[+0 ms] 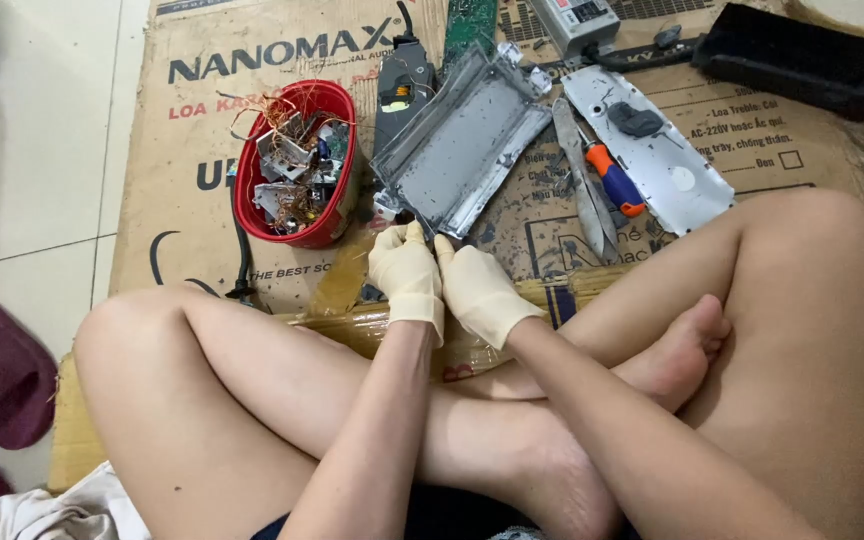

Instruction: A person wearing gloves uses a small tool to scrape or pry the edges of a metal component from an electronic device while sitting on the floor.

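Both gloved hands meet at the near corner of the grey metal casing (460,140), centre frame: left hand (407,272) pinched shut on something small and dark at that corner, too small to identify; right hand (477,290) closed up against it, fingertips on the casing edge, though whether it grips anything cannot be told. The casing lies tilted, open side up, just above the hands. Judgement: the person is working a fastener or wire loose at the corner; best done with one hand pinning the casing flat, a pull along the part's axis, and fingers kept off the raw sheet-metal edge, since thin gloves tear easily. Counts, moving outward: one casing; one red bowl (344,195) at upper left of centre, full of copper wire and small scrap parts; one black unit (403,85) above the casing; one orange-and-blue-handled screwdriver (612,180) right of centre; one long metal blade (582,185) beside it; one flat grey plate (667,160) under a dark lump; one black tray (797,58) top right; one cardboard sheet (202,120) under everything.
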